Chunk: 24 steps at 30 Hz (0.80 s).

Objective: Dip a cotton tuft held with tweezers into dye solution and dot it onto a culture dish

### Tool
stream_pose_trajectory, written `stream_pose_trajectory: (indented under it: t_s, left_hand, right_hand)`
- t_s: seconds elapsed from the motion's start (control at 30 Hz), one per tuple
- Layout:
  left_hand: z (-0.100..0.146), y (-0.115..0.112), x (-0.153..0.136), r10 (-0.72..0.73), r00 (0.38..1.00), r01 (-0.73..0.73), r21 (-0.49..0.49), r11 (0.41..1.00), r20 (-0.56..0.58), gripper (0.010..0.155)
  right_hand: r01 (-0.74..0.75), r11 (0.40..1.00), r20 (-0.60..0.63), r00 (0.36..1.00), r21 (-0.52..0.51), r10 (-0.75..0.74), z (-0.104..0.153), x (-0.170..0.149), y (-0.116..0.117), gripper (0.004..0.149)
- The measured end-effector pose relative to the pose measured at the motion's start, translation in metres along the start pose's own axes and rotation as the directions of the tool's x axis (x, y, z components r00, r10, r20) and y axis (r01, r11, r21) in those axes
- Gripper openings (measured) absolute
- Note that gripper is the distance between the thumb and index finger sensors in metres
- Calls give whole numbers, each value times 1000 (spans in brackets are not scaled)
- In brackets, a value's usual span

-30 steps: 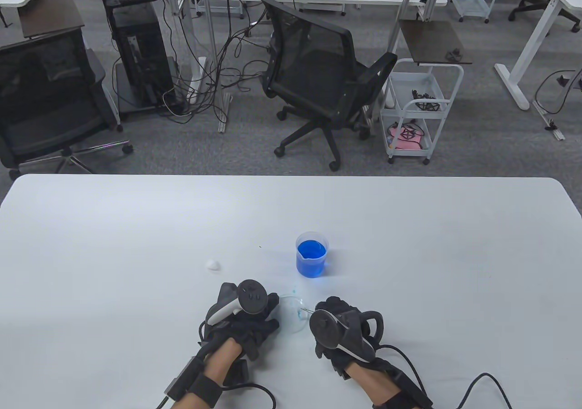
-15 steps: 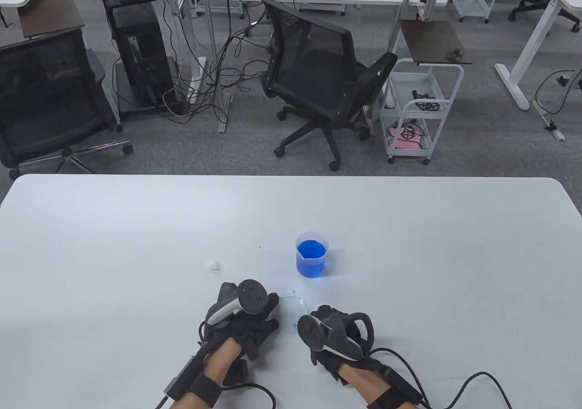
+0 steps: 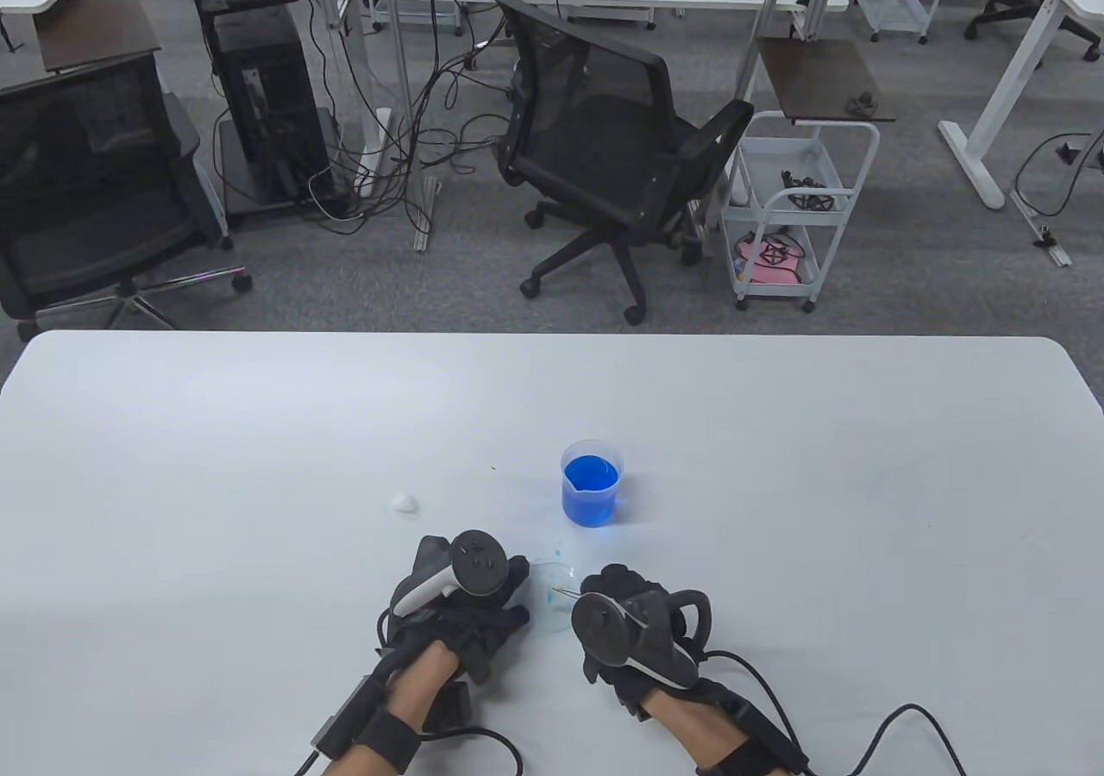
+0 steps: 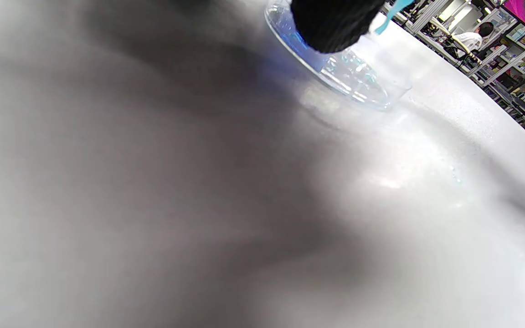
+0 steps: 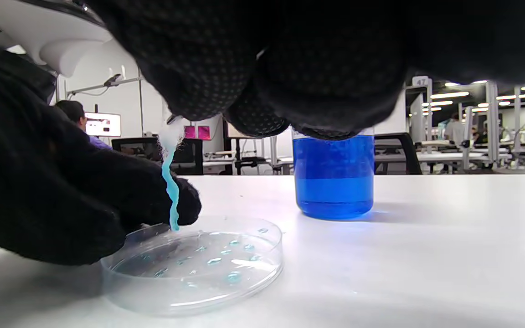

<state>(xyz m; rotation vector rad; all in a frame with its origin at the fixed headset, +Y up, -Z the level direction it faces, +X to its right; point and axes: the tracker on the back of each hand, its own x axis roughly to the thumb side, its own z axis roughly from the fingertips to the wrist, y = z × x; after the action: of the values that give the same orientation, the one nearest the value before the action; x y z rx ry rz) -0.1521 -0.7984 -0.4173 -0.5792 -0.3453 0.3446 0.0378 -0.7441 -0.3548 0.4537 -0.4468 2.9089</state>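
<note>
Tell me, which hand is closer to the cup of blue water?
The right hand. It sits just below the cup of blue water, slightly right. The left hand lies further away, down to the left, past the dish.

A shallow round clear plastic culture dish lies flat on the white surface, low and left of centre in the right wrist view, between the two hands in the table view; its floor carries a scatter of small blue-green droplets; a long stretched cotton tuft, white at the top and dyed turquoise down its length, hangs nearly upright from the thin metal tweezers, its lower tip at the dish's far left rim; a clear plastic beaker of deep blue dye solution stands upright behind the dish, right of centre, well filled.
</note>
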Motion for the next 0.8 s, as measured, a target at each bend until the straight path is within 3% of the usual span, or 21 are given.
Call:
stream_pose_trajectory:
  t_s: [0.2, 0.33, 0.8]
  left_hand:
    - [0, 0, 0, 0, 1000, 0, 0, 1000, 0, 68]
    - [0, 0, 0, 0, 1000, 0, 0, 1000, 0, 67]
    - [0, -1, 1, -1, 1000, 1, -1, 1000, 2, 68]
  right_hand:
    - [-84, 991, 49, 996, 105, 79, -3, 10, 31, 41]
    - [-96, 988, 56, 994, 121, 89, -3, 11, 37, 41]
    - [-8, 1000, -12, 1000, 16, 8, -12, 2, 7, 41]
